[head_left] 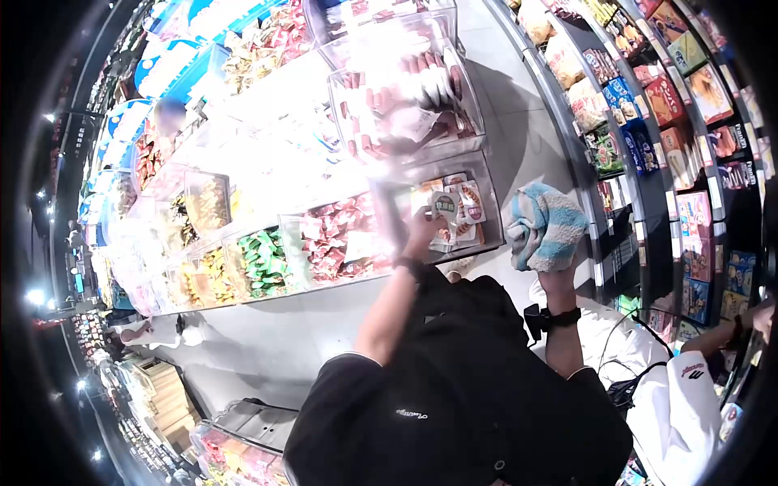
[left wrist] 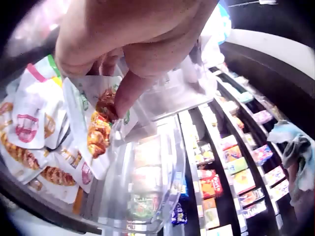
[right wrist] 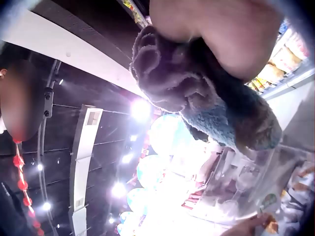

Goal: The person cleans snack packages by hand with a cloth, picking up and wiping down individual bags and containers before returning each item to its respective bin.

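Observation:
My left hand (head_left: 420,232) pinches a small white snack packet (left wrist: 98,135) between thumb and fingers. The packet stands tilted and shows a picture of browned, scored food, perhaps a sausage. Similar packets (left wrist: 29,118) lie loosely in the clear bin (head_left: 491,194) under that hand. Off to the right, my right hand (head_left: 556,281) holds a crumpled cloth (head_left: 553,223) with pale blue and greyish-white stripes, beside the bin. In the right wrist view the cloth (right wrist: 172,73) bunches below the hand, and its folds hide most of the fingers.
Clear bins of wrapped sweets, red (head_left: 332,239) and green (head_left: 263,257), run leftward along the display. A taller bin of reddish packs (head_left: 405,97) stands beyond. Shelves of boxed snacks (head_left: 664,101) line the right side. A person in a white top (head_left: 677,405) is close at lower right.

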`<state>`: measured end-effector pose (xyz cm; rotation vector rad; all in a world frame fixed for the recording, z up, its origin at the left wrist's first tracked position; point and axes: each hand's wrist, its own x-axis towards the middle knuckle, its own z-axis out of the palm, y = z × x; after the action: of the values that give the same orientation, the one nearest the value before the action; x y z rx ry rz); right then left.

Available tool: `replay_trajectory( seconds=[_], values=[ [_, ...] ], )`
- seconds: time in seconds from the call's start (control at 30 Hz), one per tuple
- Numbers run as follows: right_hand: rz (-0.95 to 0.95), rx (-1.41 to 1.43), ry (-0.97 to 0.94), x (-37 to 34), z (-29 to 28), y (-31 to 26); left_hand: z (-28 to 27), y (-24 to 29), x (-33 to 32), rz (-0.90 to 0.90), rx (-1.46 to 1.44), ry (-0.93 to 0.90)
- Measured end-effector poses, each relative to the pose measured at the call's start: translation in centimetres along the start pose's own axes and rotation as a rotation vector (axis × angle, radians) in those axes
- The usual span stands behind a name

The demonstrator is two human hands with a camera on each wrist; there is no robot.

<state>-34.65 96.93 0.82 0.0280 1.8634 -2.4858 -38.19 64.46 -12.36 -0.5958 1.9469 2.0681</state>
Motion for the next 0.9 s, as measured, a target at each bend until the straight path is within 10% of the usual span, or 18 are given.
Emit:
replay_trajectory(
  seconds=[0.2, 0.37, 0.53, 0.63, 0.8, 0.9],
  values=[
    [-0.108, -0.315, -0.019, -0.2, -1.6, -0.4, 0.4, 2.1, 1.1, 0.322, 0.653, 0.235],
    [-0.276, -0.957, 0.015, 0.2, -3.6, -0.7, 2.4, 19.5, -4.5, 0.788, 0.728, 0.507],
    [-0.179, -0.565, 0.037, 0.4, -8.4, 4.7, -0.6, 22.6, 1.2, 0.959, 1.084, 0.577],
    [-0.300, -0.743, 0.010, 0.2, -4.9, 1.0, -3.0, 21.5, 5.3, 0.989, 1.145, 0.238],
    [-0.183, -0.642, 0.014, -0.1, -0.8, -3.8, -4.2, 19.1, 7.1, 1.007, 0.780, 0.256],
    [-0.014, -0.056, -0.065, -0.1, -0.8, -3.8, -0.8, 25.0, -3.7, 0.801, 0.316, 0.255]
  ],
)
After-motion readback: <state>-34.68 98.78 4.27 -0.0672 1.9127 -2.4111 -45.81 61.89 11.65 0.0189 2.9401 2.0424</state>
